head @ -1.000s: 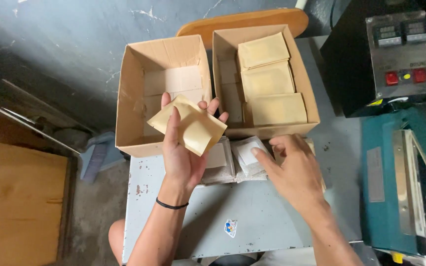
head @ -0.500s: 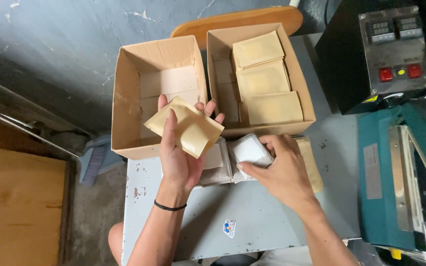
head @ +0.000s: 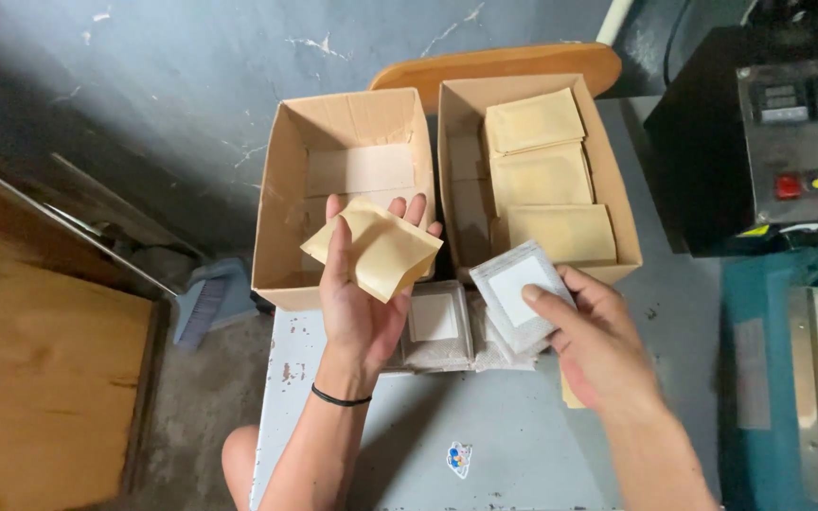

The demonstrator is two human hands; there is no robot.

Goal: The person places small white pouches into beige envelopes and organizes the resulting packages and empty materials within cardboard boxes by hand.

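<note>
My left hand (head: 360,303) is palm up and holds a tan paper pouch (head: 376,248) in front of the left cardboard box (head: 281,199). My right hand (head: 594,341) grips a white square sachet (head: 520,293), lifted just off the pile of clear and white sachets (head: 435,324) on the grey table (head: 485,445). The right cardboard box (head: 622,213) holds rows of tan pouches (head: 542,175). The left box shows only a flat paper sheet on its bottom.
A black control unit with red buttons (head: 788,142) stands at the right, with a teal sealing machine (head: 797,378) below it. A wooden board (head: 494,64) lies behind the boxes. A wooden panel (head: 40,378) and a brush (head: 205,298) are on the floor at left.
My right hand has picked a white sachet from the pile and raised it toward the tan pouch. My left hand has kept the pouch steady.
</note>
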